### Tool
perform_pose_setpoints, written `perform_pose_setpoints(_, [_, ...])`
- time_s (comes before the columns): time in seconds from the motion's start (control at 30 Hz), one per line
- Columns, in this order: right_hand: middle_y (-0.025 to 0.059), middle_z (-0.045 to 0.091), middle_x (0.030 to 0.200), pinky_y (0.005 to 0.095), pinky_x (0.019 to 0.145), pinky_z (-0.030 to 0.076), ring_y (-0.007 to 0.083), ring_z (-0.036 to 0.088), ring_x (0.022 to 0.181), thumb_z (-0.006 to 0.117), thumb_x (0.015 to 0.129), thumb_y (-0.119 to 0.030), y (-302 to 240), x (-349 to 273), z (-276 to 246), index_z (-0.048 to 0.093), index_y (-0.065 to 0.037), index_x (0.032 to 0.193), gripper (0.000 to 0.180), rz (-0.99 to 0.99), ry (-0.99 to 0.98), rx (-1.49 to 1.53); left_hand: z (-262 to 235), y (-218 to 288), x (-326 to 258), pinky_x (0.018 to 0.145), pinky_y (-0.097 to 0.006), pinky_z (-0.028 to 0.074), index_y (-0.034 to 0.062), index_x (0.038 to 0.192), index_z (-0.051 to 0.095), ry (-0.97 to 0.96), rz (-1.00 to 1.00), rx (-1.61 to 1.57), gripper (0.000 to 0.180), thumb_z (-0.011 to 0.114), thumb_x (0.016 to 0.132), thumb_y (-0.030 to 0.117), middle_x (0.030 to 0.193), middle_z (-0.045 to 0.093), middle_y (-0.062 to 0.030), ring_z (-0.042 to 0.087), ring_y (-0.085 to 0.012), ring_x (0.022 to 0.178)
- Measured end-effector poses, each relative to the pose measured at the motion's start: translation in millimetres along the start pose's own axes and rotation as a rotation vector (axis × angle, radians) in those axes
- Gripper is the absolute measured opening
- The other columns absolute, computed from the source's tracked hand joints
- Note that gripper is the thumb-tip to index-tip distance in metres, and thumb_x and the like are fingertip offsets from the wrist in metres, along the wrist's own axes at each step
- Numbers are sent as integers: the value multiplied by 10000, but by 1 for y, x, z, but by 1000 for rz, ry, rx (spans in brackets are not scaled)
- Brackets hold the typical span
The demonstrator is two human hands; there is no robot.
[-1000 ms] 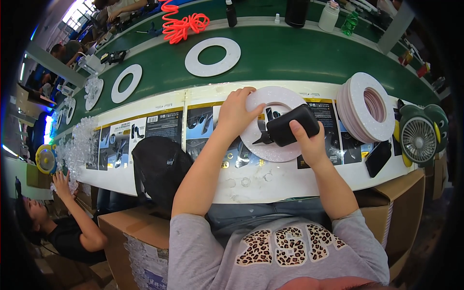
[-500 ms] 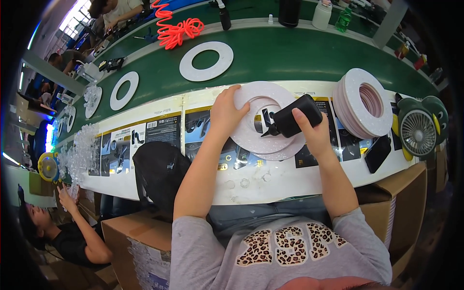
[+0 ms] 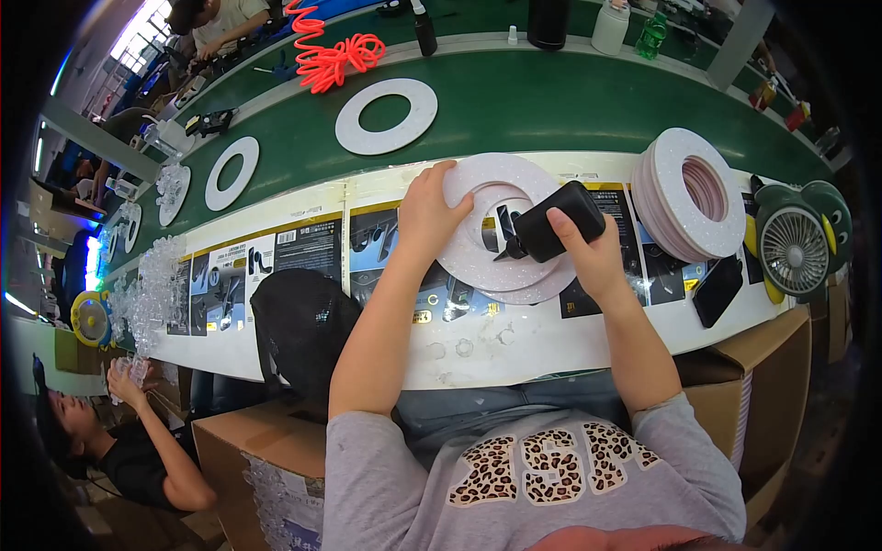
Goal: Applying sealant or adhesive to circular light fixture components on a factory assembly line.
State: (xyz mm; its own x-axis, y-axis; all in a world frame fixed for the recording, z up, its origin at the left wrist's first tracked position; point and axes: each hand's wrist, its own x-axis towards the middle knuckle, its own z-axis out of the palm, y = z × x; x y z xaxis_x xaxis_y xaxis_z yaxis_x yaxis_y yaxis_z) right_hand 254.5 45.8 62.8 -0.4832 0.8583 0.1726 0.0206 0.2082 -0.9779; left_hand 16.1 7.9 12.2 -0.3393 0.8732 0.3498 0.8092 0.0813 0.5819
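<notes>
In my right hand (image 3: 597, 262) is a black squeeze bottle (image 3: 562, 219), tilted so its pointed nozzle aims down and left. The nozzle tip is over a speckled white flat ring (image 3: 469, 262), near its centre opening; whether it touches the ring I cannot tell. My left hand (image 3: 430, 216) grips that ring at its left edge, thumb on top and fingers round the far side. Another white ring (image 3: 537, 292) lies partly beneath it, offset towards me. To the right of my right hand leans a stack of similar white rings (image 3: 680, 197).
Single rings (image 3: 386, 117) lie on the green conveyor belt (image 3: 487, 101) beyond. A black phone (image 3: 718, 292) and a green fan (image 3: 797, 241) are at right. On the left sit a black bag (image 3: 303, 326) and clear plastic pieces (image 3: 161, 285). A co-worker (image 3: 152, 441) sits beyond the cardboard box (image 3: 262, 432).
The bottle has shifted slightly left with my right hand. My left hand stays put. Rings on the belt have moved a little left. The co-worker's hands now hold clear pieces.
</notes>
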Motion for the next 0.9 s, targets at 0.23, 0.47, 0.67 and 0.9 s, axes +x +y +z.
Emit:
perform_pose_setpoints(0.23, [54, 683, 755, 259, 675, 474, 106, 605, 702, 689, 908, -363, 3, 0, 0, 691, 23, 896, 387, 2, -7, -6, 1, -1, 0, 883, -415, 495, 80, 1225, 581, 4, 1, 4, 546, 764, 744, 265, 1096, 640, -141, 613, -326, 1038])
perform_pose_setpoints(0.47, [53, 672, 731, 260, 660, 467, 102, 594, 689, 684, 909, -373, 0, 0, -2, 691, 20, 888, 393, 7, -8, -16, 0, -1, 0, 890, -414, 495, 74, 1227, 581, -12, -11, -2, 549, 762, 746, 268, 1107, 640, -142, 613, -326, 1043])
perform_pose_setpoints(0.67, [56, 674, 737, 260, 664, 467, 105, 592, 688, 681, 910, -366, -1, 1, -2, 693, 23, 887, 390, 0, -14, -21, 1, -1, 0, 895, -413, 495, 69, 1232, 580, -3, 5, 6, 551, 758, 751, 272, 1116, 641, -145, 613, -326, 1050])
perform_pose_setpoints(0.9, [60, 683, 755, 260, 673, 474, 107, 606, 705, 680, 911, -360, 1, 1, -2, 696, 25, 899, 386, 11, -15, -27, 0, 0, 1, 895, -414, 495, 66, 1228, 583, -5, -7, 9, 548, 756, 750, 273, 1110, 643, -145, 614, -325, 1048])
